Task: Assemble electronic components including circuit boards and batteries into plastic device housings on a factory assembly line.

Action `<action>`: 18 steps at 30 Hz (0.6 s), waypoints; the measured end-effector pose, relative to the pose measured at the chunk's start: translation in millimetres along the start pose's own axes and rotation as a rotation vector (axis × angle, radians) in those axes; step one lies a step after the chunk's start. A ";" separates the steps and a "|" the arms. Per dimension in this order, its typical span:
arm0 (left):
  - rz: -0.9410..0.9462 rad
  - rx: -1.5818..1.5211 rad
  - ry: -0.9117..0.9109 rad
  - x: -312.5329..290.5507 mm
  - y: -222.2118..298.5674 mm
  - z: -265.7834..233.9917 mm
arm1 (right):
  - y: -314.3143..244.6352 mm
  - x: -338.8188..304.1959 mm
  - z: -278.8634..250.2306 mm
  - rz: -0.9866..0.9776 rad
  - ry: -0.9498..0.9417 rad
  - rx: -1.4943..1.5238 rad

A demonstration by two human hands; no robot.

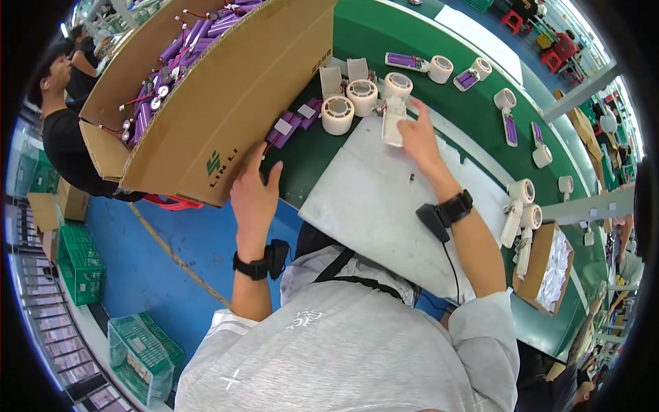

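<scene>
From my seat I see blue floor [141, 271] to the left, crossed by a worn yellow line [180, 262]. A green crate [82, 264] stands at the left; nearer is a second crate draped in clear plastic [162, 336]. Brown cartons [73, 200] sit just beyond the first. At the far left I make out a person in black [79, 147]. Far right, I spot red stools [512, 22]; nearer on that side, an open carton of white packets [541, 255].

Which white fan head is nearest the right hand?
The rightmost fan head of the clustered three, just beyond the right hand; the other two sit farther left.
</scene>
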State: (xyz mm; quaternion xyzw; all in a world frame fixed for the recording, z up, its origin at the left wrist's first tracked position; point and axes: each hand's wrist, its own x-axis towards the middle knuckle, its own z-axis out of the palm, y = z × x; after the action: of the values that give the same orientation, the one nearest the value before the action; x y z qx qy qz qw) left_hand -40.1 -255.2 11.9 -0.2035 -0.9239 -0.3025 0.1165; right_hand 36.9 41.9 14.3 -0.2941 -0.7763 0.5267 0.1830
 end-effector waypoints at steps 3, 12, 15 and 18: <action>0.026 -0.147 -0.023 12.0 -6.7 12.3 | 9.1 -18.1 -18.0 -0.107 0.078 -0.121; 0.075 -0.570 0.209 30.6 11.8 -16.0 | -1.4 -159.2 -69.7 0.039 0.097 -0.294; 0.191 -0.563 0.293 29.1 45.7 -43.6 | 14.4 -173.3 -71.2 0.043 0.053 -0.322; 0.330 -0.784 0.236 21.3 85.2 -61.0 | 15.5 -176.7 -75.2 0.057 0.006 -0.396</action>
State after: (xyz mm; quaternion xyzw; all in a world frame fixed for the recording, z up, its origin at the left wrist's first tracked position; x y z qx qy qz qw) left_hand -15.4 -223.1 110.9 -0.3410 -0.6747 -0.6288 0.1819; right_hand 220.0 -15.2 33.0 -0.3477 -0.8555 0.3678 0.1091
